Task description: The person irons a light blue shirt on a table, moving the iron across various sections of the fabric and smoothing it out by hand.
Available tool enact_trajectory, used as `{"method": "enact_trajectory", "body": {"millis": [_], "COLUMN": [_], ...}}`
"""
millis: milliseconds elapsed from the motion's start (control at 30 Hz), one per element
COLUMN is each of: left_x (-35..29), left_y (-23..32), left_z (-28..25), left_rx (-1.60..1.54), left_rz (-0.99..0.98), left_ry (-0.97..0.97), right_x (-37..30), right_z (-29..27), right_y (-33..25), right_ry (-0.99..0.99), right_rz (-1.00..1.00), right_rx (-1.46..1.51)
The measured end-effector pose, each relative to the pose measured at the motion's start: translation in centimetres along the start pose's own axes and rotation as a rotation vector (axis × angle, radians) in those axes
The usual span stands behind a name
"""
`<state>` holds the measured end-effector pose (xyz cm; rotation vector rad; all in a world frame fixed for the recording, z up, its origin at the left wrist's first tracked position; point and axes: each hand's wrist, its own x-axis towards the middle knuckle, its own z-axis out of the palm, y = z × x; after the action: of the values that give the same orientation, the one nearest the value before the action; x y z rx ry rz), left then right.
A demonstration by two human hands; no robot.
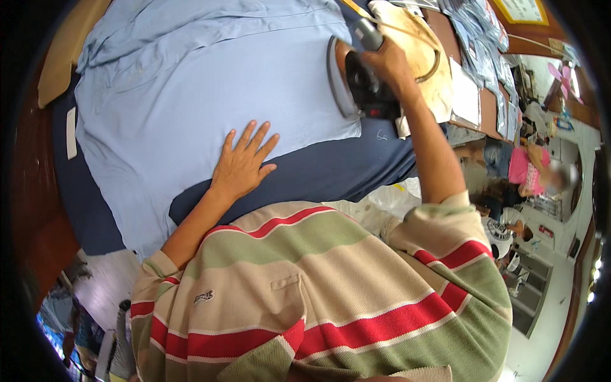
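"Striped polo nearest; the work lies beyond it. State the position of the cloth and the iron."

"Blue cloth: spread over the navy cover. Iron: at the cloth's right end, beside the cream pad. Whether its plate sits fully flat cannot be told from this angle."

"State the grips."

"Right hand: closed around the iron's handle. Left hand: palm down, fingers spread wide, gripping nothing; fingertips rest on the cloth near its lower edge, well apart from the iron."

"Recommended method for pressing?"

"Lay the whole plate on the cloth before applying weight. Use the left hand as a flat anchor, drawing the cloth lightly taut, and keep it clear of the plate's path. Work in long, even strokes."

"Cautions?"

"Creases show across the upper part of the cloth. Smooth them by hand first; ironing over a fold would probably set it. Keep the hose off the cloth."
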<state>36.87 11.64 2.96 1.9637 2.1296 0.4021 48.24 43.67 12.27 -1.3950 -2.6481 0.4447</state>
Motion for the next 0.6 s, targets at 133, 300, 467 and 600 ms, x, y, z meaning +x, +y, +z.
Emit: {"method": "enact_trajectory", "body": {"millis": [133, 300, 467, 600], "left_x": [-1.3, -3.7, -8.7, -10.8], "left_y": [0.1, -0.4, -5.2, -6.6], "left_z": [0.3, 0.0, 0.8, 1.3], "left_rx": [0.064, 0.049, 0.307, 0.299], "left_rz": [0.016, -0.269, -0.857, -0.996], "left_ry": [0.0, 0.212, 0.26, 0.326], "right_x": [6.0, 2.6, -4.9, -12.3], "right_z": [0.9, 2.3, 5.2, 4.8], "right_y": [1.5, -5.8, -16.7, -19.9], "right_ry": [-0.013, -0.434, -0.521, -0.697], "right_rz": [-0.136, -0.451, -0.794, -0.936], "right_rx": [0.092, 0.171, 0.11, -0.064]}}
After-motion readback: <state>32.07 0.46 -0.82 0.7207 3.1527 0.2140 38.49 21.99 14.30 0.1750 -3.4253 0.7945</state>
